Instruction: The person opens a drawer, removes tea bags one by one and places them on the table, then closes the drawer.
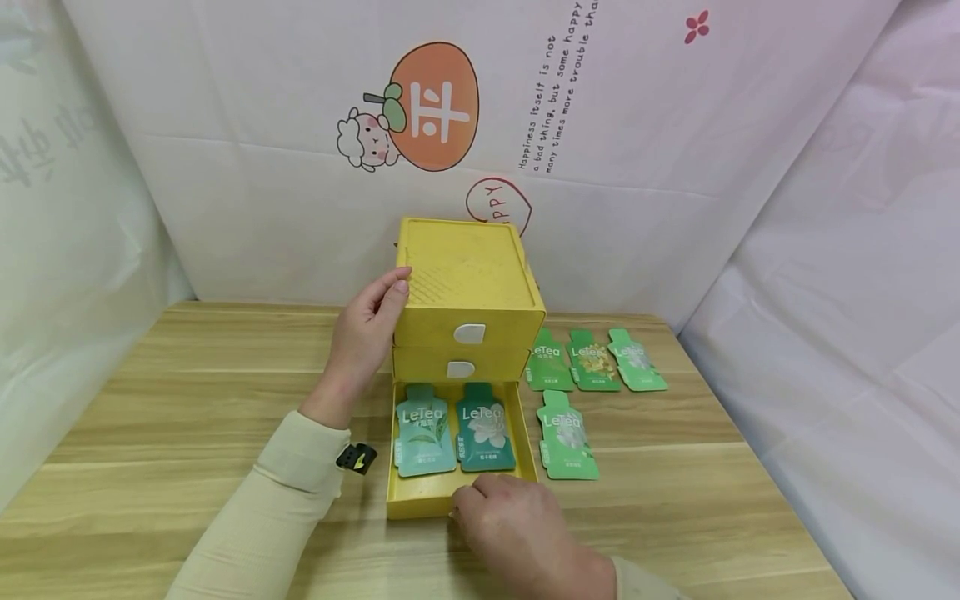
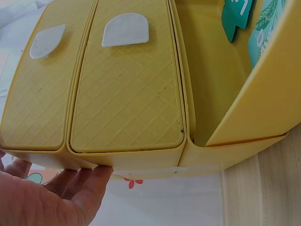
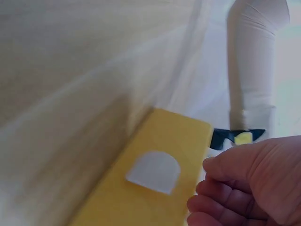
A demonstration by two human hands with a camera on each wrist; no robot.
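Note:
A yellow cabinet of drawers (image 1: 468,267) stands on the table, its lowest drawer (image 1: 425,507) pulled out. My left hand (image 1: 362,333) rests against the cabinet's left side near the top, fingers fairly straight; the left wrist view shows the fingertips (image 2: 101,176) on that side panel. Inside the drawer lie a light teal LeTea packet (image 1: 425,433) and a dark teal LeTea packet (image 1: 486,429). At the drawer's front edge is my right hand (image 1: 517,521), fingers curled and holding nothing visible. It is beside the white handle (image 3: 155,172); whether it touches the drawer I cannot tell.
Several green LeTea packets lie right of the cabinet: three in a back row, such as the yellow-flowered one (image 1: 594,362), and one nearer packet (image 1: 567,437). Two upper drawers are closed, with white handles (image 1: 469,333). A white printed cloth (image 1: 637,233) hangs behind the wooden table (image 1: 172,442).

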